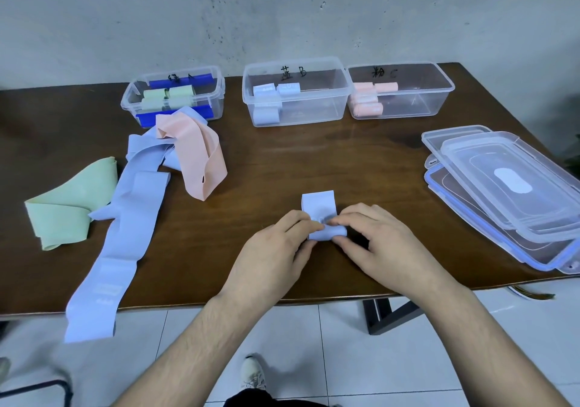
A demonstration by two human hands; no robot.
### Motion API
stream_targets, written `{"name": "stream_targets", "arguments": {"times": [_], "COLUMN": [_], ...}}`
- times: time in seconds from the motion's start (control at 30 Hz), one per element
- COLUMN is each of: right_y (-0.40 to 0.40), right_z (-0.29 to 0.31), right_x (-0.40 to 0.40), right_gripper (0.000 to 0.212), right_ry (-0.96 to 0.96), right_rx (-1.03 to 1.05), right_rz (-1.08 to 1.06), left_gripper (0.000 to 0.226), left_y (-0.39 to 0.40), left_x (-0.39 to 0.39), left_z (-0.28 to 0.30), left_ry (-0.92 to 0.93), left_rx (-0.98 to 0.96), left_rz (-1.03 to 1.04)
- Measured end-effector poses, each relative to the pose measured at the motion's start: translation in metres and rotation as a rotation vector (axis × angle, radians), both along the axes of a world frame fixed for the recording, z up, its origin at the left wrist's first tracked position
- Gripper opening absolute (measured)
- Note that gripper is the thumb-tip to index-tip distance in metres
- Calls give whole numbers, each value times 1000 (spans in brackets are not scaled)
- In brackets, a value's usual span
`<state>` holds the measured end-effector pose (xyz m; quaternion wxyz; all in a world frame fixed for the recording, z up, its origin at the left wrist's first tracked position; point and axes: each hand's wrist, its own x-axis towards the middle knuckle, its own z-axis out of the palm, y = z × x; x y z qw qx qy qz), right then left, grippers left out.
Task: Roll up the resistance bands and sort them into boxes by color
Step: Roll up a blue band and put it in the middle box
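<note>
While the left hand (276, 246) and right hand (373, 243) both pinch a nearly finished blue band (320, 215) roll near the table's (314, 162) near edge, only a short tail lies flat on the far side, so the rolling step looks almost done; next, I judge, the tail must be wound tight and the roll carried to the middle box (298, 93), where blue rolls already sit

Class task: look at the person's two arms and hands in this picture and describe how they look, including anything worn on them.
Both the left hand and the right hand are bare: no gloves, rings, watch or bracelets show. Both forearms are uncovered as far as the bottom of the picture, with no sleeve in view.
</note>
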<state>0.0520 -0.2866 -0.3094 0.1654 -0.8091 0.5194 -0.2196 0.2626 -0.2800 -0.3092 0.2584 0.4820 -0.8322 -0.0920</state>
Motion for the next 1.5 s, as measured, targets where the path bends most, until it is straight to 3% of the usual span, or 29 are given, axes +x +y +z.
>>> {"name": "stream_targets", "arguments": {"times": [0.47,0.77,0.93,1.23,1.5], "right_y": [-14,-15,-19,-27,-10], "right_z": [-1,1,3,7,12], "right_x": [-3,1,4,5,-3], "right_gripper": [27,40,27,27,24], "right_ry": [3,28,2,-3,40], "right_rx": [0,21,-7,38,53], "right_rz": [26,11,-8,8,61], "left_gripper": [25,26,29,24,26], "left_y": [-7,-17,-17,-24,-8], "left_x": [-2,-3,-4,-7,-2], "left_z": [2,2,2,6,13], "left_ry": [14,-42,-67,-18,-95], "left_rx": [58,29,45,81,77], "left_rz": [36,59,81,69,2]}}
